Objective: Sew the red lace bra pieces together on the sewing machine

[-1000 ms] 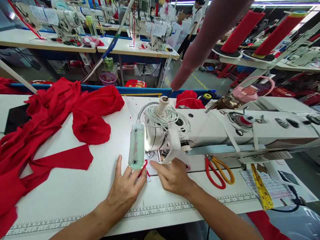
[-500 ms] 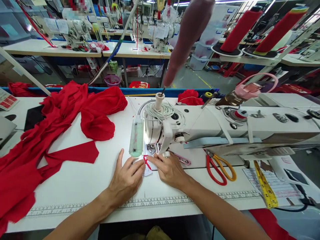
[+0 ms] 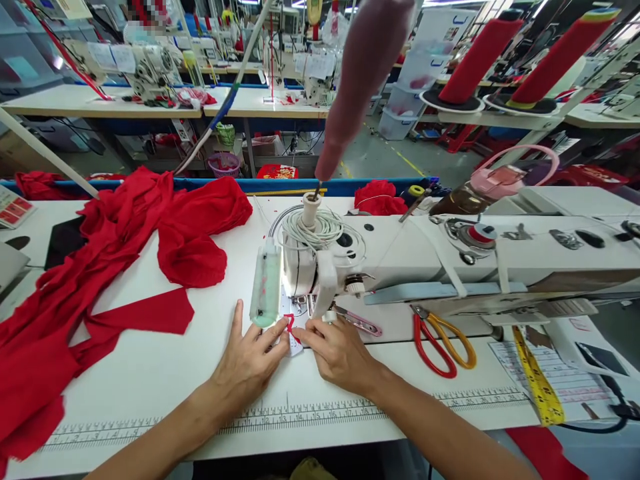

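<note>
A narrow red ribbon (image 3: 289, 323) lies looped over a small white printed piece (image 3: 295, 347) by the needle area of a white sewing machine (image 3: 400, 247). My left hand (image 3: 250, 363) rests flat on the table left of it, fingers spread, the index fingertip touching the ribbon's edge. From the right, my right hand (image 3: 343, 353) has its fingers bent and pressed together, the foremost tip at the ribbon's lower end. Its thumb is hidden. Just behind that hand lies a slim pink-handled tool (image 3: 359, 322), its exact kind unclear.
Red fabric (image 3: 120, 247) is heaped along the left. Scissors (image 3: 440, 340) with red and orange handles lie right of my hands, near a yellow tape measure (image 3: 537, 380). A green translucent plate (image 3: 266, 287) stands beside the machine head. A ruler scale (image 3: 280, 420) runs along the front edge.
The red ribbon's crossed ends now look bunched into a loop. Both hands remain close to it, shifted slightly down in view. The camera view has tilted a little.
</note>
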`<state>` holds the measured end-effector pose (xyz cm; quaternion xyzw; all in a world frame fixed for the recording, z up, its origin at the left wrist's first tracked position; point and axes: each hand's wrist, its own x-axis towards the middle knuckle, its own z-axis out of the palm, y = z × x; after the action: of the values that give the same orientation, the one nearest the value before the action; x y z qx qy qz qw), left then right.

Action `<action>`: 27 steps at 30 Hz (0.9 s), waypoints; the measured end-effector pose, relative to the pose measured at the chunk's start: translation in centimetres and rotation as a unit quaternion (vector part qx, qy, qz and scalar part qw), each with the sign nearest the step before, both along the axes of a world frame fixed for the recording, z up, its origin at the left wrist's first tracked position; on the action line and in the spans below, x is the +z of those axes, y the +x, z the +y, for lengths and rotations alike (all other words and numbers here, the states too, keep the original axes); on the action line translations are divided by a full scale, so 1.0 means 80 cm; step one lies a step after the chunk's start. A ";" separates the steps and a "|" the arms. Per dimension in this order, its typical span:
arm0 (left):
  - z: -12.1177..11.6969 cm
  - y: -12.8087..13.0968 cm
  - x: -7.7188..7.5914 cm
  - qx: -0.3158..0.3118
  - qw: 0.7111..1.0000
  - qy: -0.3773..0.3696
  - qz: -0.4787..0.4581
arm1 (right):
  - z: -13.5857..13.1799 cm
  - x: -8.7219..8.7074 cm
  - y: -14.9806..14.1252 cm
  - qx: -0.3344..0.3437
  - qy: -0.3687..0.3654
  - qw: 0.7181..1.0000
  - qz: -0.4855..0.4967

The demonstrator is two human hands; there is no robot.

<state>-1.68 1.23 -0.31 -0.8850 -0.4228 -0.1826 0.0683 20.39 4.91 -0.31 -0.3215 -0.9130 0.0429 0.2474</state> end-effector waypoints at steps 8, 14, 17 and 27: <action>0.028 -0.007 0.008 -0.027 0.998 -0.049 -0.010 | 0.004 -0.011 -0.004 -0.057 0.030 0.997 -0.034; 0.030 -0.007 0.000 -0.005 0.998 -0.043 -0.048 | 0.005 -0.012 -0.005 -0.090 0.031 0.994 -0.052; 0.026 -0.007 -0.003 -0.002 0.999 -0.025 -0.044 | 0.005 -0.013 -0.005 -0.090 0.027 0.995 -0.046; 0.016 -0.005 0.007 -0.017 0.996 0.047 -0.078 | -0.001 -0.009 -0.003 -0.046 0.073 0.996 0.010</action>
<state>-2.05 2.49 0.26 -0.8711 -0.4025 -0.2716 0.0732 20.17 4.86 -1.05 -0.3442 -0.8952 -0.0321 0.2812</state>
